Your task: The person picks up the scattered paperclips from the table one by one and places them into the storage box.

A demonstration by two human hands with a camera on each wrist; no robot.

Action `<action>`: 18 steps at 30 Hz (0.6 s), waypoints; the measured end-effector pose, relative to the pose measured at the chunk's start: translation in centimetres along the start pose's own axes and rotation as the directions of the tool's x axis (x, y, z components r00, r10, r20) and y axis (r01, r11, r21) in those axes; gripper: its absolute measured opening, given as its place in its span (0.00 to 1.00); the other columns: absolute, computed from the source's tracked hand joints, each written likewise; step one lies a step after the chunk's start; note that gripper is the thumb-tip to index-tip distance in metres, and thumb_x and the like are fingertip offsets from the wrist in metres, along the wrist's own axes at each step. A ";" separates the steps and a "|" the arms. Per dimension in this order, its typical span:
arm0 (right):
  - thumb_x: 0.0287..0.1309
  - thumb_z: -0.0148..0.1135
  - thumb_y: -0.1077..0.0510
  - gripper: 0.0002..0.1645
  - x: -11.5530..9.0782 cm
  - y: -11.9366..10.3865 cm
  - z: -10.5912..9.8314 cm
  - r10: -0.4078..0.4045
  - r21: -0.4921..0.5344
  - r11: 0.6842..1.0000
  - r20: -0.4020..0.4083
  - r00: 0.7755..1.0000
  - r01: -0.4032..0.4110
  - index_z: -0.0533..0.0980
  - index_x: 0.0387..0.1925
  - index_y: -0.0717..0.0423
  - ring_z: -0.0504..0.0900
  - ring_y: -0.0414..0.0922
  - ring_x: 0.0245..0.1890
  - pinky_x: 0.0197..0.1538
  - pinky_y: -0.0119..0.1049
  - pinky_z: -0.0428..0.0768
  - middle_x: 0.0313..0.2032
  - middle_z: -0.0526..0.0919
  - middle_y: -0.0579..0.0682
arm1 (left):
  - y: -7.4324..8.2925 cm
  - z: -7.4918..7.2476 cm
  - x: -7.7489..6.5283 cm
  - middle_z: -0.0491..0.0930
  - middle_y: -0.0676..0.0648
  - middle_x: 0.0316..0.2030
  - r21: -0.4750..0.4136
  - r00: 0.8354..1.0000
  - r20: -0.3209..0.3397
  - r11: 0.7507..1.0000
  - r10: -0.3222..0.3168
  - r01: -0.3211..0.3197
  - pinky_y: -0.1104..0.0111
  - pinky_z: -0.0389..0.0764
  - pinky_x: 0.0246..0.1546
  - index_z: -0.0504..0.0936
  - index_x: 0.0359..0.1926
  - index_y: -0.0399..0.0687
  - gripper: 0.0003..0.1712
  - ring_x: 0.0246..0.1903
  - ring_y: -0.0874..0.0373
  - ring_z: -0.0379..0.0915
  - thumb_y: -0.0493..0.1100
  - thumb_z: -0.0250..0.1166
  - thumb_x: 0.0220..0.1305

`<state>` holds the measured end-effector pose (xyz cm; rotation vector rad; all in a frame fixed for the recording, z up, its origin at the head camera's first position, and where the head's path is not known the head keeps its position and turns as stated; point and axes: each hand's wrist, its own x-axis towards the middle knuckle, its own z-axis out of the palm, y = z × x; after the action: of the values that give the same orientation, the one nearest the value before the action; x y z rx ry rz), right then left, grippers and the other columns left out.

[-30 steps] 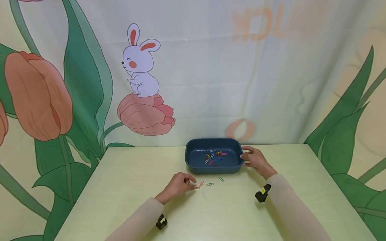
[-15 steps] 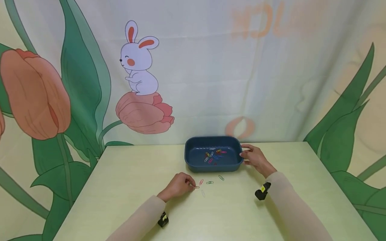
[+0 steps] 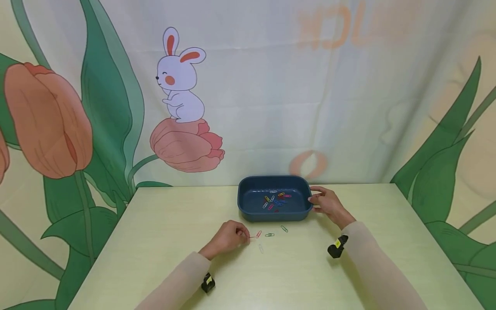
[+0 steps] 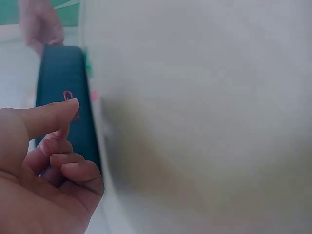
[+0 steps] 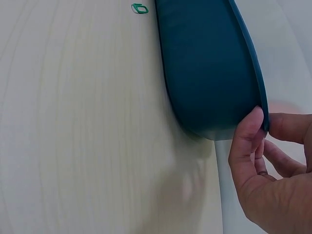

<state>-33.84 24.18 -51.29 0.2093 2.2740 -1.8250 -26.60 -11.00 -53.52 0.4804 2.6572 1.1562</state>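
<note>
My left hand (image 3: 228, 237) pinches a red paper clip (image 4: 68, 95) between thumb and finger, a little in front of the dark blue plastic basin (image 3: 271, 218). The other fingers of that hand are curled in. At the basin's right end, my right hand (image 3: 328, 206) grips the rim, thumb on one side and fingers on the other. Inside the basin lie several coloured paper clips (image 3: 272, 198). On the table close by the left hand are a pinkish-red paper clip (image 3: 258, 234), a green one (image 3: 269, 235) and a pale one (image 3: 261, 248).
Another green paper clip (image 3: 284, 228) lies just before the basin's front wall. The light wooden table (image 3: 279, 280) ends at the back against a printed curtain (image 3: 255, 107) with tulips and a rabbit. The basin stands at that back edge.
The left hand has closed its fingers on the red paper clip and picked it up off the table. The right hand has stayed on the basin's rim.
</note>
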 end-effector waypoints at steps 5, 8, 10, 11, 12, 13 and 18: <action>0.65 0.59 0.62 0.34 -0.2 -0.1 0.0 0.002 0.002 1.000 0.001 1.000 -0.002 0.63 0.71 0.53 0.83 0.49 0.45 0.48 0.43 0.83 0.42 0.75 0.49 | 1.1 -1.3 0.1 0.62 0.55 0.18 -0.035 0.999 -0.049 0.999 0.020 -0.022 0.73 0.59 0.23 0.86 0.30 0.46 0.01 0.22 0.62 0.58 0.38 0.70 0.59; 0.66 0.59 0.62 0.34 -0.3 -0.2 0.0 -0.006 0.001 1.000 0.006 1.000 0.006 0.63 0.72 0.54 0.82 0.48 0.45 0.47 0.42 0.84 0.42 0.75 0.49 | 2.2 -2.1 0.1 0.63 0.55 0.18 -0.043 0.996 -0.080 0.999 0.025 -0.029 0.73 0.59 0.23 0.86 0.30 0.48 0.02 0.22 0.61 0.58 0.40 0.70 0.58; 0.66 0.59 0.62 0.34 -0.2 -0.1 0.0 -0.007 0.002 1.000 0.007 1.000 0.007 0.63 0.71 0.54 0.82 0.48 0.45 0.47 0.42 0.84 0.42 0.75 0.48 | 3.0 -2.6 0.1 0.63 0.54 0.19 -0.057 0.995 -0.094 0.998 0.021 -0.026 0.73 0.59 0.23 0.86 0.30 0.49 0.02 0.22 0.61 0.58 0.40 0.70 0.59; 0.66 0.59 0.62 0.34 -0.1 0.0 0.0 -0.003 0.000 1.000 0.009 1.000 0.003 0.63 0.71 0.53 0.83 0.48 0.45 0.47 0.42 0.84 0.42 0.76 0.48 | 3.3 -2.9 0.1 0.63 0.54 0.19 -0.066 0.995 -0.101 0.997 0.020 -0.027 0.72 0.59 0.23 0.85 0.30 0.50 0.02 0.22 0.61 0.58 0.40 0.70 0.59; 0.66 0.58 0.62 0.34 -0.1 0.0 0.0 -0.003 0.000 1.000 0.009 1.000 0.003 0.63 0.71 0.53 0.83 0.48 0.45 0.48 0.43 0.84 0.42 0.76 0.48 | 3.6 -3.1 0.2 0.63 0.54 0.19 -0.076 0.994 -0.106 0.997 0.020 -0.028 0.72 0.59 0.23 0.85 0.30 0.49 0.02 0.22 0.60 0.58 0.40 0.70 0.60; 0.66 0.58 0.62 0.34 0.0 0.1 0.0 -0.003 0.000 1.000 0.007 1.000 0.003 0.63 0.71 0.53 0.82 0.49 0.45 0.49 0.44 0.83 0.42 0.76 0.49 | 3.9 -3.4 0.2 0.64 0.54 0.19 -0.088 0.993 -0.113 0.996 0.018 -0.028 0.72 0.59 0.23 0.85 0.30 0.48 0.02 0.23 0.60 0.59 0.40 0.70 0.60; 0.66 0.57 0.62 0.33 -0.1 0.2 0.0 -0.008 -0.002 1.000 0.002 1.000 0.008 0.64 0.71 0.52 0.82 0.50 0.46 0.49 0.45 0.83 0.42 0.76 0.48 | 5.1 -4.5 0.6 0.65 0.53 0.20 -0.129 0.990 -0.140 0.991 0.006 -0.024 0.71 0.61 0.24 0.85 0.33 0.46 0.03 0.24 0.60 0.61 0.41 0.70 0.60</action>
<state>-33.73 24.23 -51.41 0.1981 2.2787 -1.8258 -27.45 -10.52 -46.76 0.4113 2.6738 1.4057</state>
